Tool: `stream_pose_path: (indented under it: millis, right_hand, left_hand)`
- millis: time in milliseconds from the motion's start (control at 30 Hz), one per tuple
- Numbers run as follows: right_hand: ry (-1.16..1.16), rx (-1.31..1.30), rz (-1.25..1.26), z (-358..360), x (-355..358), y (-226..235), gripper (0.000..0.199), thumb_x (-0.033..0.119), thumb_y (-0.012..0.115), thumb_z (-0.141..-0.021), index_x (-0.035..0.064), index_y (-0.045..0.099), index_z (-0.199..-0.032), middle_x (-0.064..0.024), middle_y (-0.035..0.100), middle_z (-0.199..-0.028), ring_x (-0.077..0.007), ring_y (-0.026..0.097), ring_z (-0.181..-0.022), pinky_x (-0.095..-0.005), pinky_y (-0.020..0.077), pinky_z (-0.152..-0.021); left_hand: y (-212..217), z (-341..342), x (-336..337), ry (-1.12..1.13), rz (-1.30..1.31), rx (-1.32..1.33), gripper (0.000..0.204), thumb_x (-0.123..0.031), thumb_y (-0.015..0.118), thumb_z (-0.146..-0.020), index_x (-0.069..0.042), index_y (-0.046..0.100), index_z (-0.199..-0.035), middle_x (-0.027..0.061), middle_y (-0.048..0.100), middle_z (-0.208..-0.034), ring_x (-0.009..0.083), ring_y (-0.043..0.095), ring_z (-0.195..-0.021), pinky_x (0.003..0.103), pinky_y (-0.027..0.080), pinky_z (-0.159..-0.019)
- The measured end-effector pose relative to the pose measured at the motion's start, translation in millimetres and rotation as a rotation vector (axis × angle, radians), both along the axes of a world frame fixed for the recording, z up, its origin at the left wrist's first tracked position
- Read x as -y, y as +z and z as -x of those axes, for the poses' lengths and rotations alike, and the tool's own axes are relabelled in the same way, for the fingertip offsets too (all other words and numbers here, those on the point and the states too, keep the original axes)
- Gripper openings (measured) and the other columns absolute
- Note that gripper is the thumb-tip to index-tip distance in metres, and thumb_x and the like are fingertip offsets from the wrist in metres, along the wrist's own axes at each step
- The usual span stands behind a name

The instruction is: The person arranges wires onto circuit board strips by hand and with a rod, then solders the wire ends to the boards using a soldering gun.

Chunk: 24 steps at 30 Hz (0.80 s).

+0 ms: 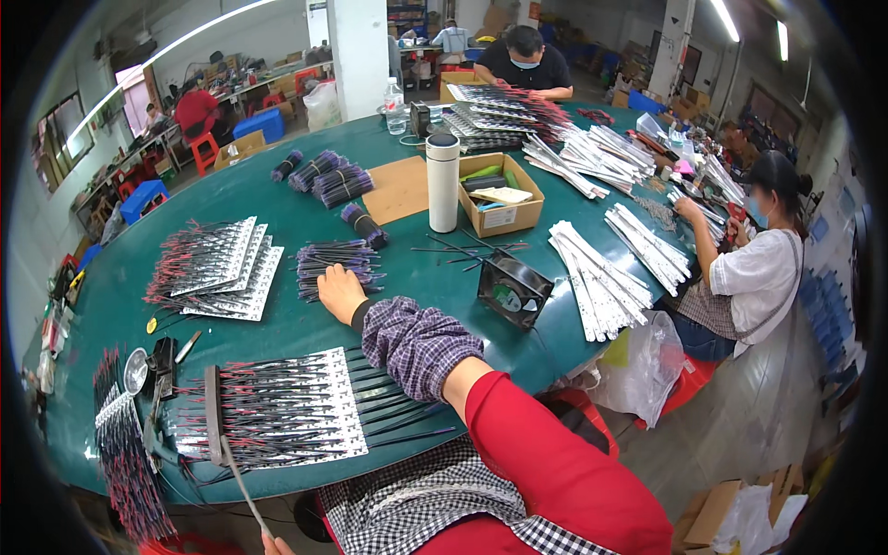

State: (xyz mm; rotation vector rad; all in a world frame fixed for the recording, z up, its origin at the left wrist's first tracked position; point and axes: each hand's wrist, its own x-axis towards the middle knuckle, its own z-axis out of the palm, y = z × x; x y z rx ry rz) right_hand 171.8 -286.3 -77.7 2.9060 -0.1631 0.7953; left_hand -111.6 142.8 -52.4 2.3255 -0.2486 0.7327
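The right hand (340, 291) is lying flat, fingers spread, on a wire bundle (335, 261). The left hand (270, 546), mostly cut off at the lower edge, is pinching a thin rod (242, 490).

Taking the white cylindrical flask (443, 181) as the landmark: just right of it an open cardboard box (500, 194) blocks the way, and a flat brown card (399, 188) lies just left. Before the flask, loose dark wires (462, 250) and a small black fan (513, 289) stand in the path. Left of the flask, bare green table (296, 217) runs between the dark wire bundles (330, 178) and the white strip stacks (222, 268), giving a passage. The right hand (340, 291) rests there on a wire pile (338, 264). Nearer the person, a wired strip panel (277, 412) fills the edge; what lies beneath the rim blur, perhaps tools, is unclear.
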Motion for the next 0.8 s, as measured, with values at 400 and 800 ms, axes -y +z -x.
stream_pose_path:
  millis: [400, 800]
  right_hand:
    - [-0.043, 0.082, 0.167, 6.9, 12.9, -2.4, 0.014, 0.021, 0.055, -0.089, 0.0104, 0.064, -0.093, -0.0066, 0.061, -0.095, -0.0243, 0.059, -0.093, -0.0369, 0.0514, -0.069]
    - [0.156, 0.063, 0.028, 7.0, 11.4, -6.9, 0.01, 0.007, 0.054, -0.088, 0.0042, 0.053, -0.098, -0.0125, 0.053, -0.099, -0.0307, 0.056, -0.098, -0.0435, 0.0538, -0.07]
  left_hand:
    - [-33.8, 17.8, 35.3, -0.065, -0.536, -0.083, 0.044, -0.004, 0.063, -0.091, -0.004, 0.059, -0.135, 0.0099, 0.048, -0.073, 0.0284, 0.054, -0.057, 0.041, 0.043, -0.049]
    - [14.3, 62.0, 18.3, -0.035, 0.58, -0.823, 0.027, -0.001, 0.059, -0.096, 0.005, 0.067, -0.122, 0.0118, 0.074, -0.108, 0.0114, 0.066, -0.095, 0.025, 0.051, -0.085]
